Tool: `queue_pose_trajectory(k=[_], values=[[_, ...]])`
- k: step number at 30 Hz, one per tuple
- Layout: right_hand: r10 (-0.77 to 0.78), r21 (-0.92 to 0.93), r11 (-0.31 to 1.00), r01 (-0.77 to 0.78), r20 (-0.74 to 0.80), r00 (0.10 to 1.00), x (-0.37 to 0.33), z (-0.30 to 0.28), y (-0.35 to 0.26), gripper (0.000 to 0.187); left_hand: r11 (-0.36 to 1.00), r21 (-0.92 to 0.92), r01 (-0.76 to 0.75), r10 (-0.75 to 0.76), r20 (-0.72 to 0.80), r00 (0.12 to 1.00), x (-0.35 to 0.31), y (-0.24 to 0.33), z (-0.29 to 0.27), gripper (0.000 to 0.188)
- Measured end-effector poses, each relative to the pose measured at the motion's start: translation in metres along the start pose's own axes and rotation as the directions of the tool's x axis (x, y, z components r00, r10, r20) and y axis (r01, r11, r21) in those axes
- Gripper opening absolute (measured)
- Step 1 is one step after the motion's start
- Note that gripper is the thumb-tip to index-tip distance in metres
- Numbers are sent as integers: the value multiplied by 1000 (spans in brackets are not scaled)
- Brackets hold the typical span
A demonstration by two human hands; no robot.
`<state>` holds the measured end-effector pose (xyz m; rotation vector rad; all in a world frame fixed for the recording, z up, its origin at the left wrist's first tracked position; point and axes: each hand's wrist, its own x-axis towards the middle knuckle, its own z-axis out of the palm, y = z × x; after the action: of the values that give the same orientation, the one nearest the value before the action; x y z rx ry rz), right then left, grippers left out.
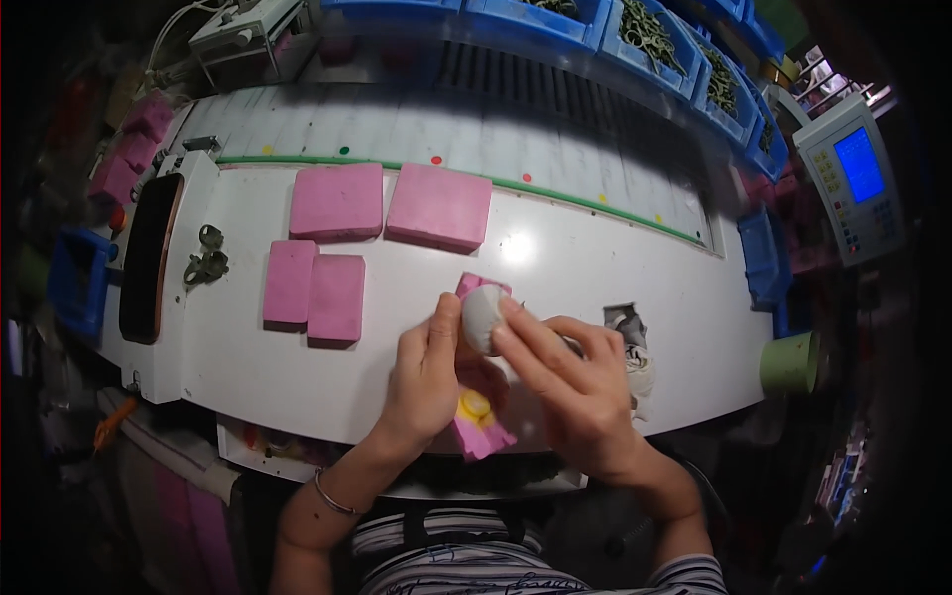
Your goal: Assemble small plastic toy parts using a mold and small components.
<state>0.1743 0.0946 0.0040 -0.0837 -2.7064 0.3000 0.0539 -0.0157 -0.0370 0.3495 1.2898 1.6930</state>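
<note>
In front of me, over the near part of the white table, my left hand (424, 369) is closed around a pink rubber mould (484, 442). Its lower end juts out below the fingers and carries a round yellow insert (475, 405); the hands hide most of its middle. Pinched in the fingers of my right hand (580, 392) is a rounded grey-white cloth pouch (483, 319), which sits over the mould's upper part. To the right of that hand lies a crumpled grey and white cloth (638, 369), partly covered by it.
Several pink blocks (337, 201) lie beyond my hands. Dark green ring-shaped pieces (206, 260) rest beside a long black pad (151, 260) at left. Blue bins (650, 50) of green pieces line the back. A blue-screened control panel (855, 178) and green cup (791, 364) stand at right.
</note>
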Motion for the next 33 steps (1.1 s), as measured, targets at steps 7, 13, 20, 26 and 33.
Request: queue_pose_trajectory(k=[7,13,20,26,33], values=[[15,330,935,-131,330,944,-10,-13,-14,82,671,352,-652,674,77,735,7,-2,-2,65],[105,507,820,-264,321,941,-12,-22,-7,74,681,330,-654,685,28,728,6,1,-8,68],[141,617,713,-334,341,930,-14,-19,-30,78,778,235,-583,616,-100,782,0,4,-13,61],[-6,351,934,-72,215,977,-13,-17,-31,67,771,150,-619,631,-41,775,4,7,-8,61],[-6,209,977,-35,190,982,-1,-18,-23,70,772,174,-611,628,-68,775,2,4,-6,62]])
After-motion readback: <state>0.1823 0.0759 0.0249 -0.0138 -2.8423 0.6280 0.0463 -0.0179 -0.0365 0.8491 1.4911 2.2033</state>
